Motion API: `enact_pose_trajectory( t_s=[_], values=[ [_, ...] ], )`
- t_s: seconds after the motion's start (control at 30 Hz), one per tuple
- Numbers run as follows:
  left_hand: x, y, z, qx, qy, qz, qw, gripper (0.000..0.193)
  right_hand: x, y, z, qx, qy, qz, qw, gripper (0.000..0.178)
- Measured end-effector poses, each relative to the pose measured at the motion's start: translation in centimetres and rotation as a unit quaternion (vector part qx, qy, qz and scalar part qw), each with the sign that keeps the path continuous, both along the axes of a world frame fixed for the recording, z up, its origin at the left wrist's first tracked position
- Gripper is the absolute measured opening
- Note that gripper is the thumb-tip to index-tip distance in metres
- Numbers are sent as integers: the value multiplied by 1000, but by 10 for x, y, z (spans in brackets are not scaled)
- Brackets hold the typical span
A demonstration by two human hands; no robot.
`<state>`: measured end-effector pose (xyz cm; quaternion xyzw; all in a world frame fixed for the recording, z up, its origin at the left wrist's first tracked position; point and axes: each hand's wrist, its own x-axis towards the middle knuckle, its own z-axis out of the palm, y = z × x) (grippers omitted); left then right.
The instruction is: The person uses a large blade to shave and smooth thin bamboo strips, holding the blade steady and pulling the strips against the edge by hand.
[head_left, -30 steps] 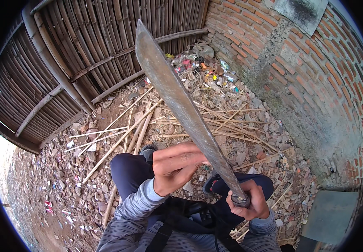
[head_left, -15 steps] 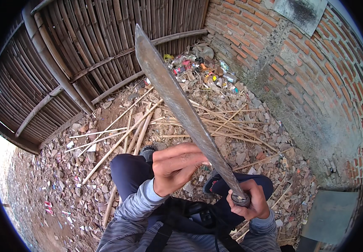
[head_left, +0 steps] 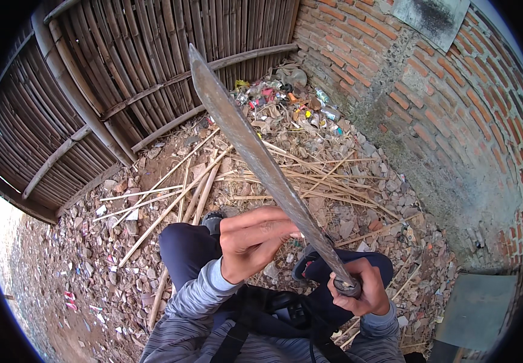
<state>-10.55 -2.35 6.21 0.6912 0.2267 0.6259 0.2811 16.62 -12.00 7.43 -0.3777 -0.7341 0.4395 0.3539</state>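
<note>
My right hand grips the dark handle end of a machete, its fingers wrapped round it. The long, worn, brownish-grey blade slants up and to the left, away from me, and tapers to a point in front of the slatted wall. My left hand is beside the lower half of the blade, back of the hand up. Its fingers are stretched toward the blade's left edge, with the fingertips at or very near the metal; whether they touch cannot be made out. The left thumb is hidden.
Thin split bamboo strips lie crisscrossed on rubble-strewn ground beyond my bent knees. Litter is heaped in the far corner. A bamboo-slat wall rises at left, a brick wall at right, with a grey panel near it.
The machete's tip has dipped slightly and shifted a little to the left. Both hands stay nearly where they were.
</note>
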Motion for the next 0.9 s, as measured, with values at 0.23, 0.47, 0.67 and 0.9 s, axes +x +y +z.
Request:
enact_pose_trajectory(
  t_s=[0.23, 0.47, 0.67, 0.9],
  values=[
    [2, -1, 8, 3, -12, -1, 1000, 22, 7, -1, -5, 36, -40, -23, 998, 56],
    [5, 0, 7, 12, -31, -2, 999, 18, 5, 1, -3, 87, -54, -13, 995, 57],
    [4, 0, 8, 15, -19, -3, 1000, 19, 3, 2, 0, 97, -66, -24, 993, 57],
    [4, 1, 7, 6, -25, -5, 1000, 22, 3, 3, 0, 97, -67, -29, 993, 55]
  ],
)
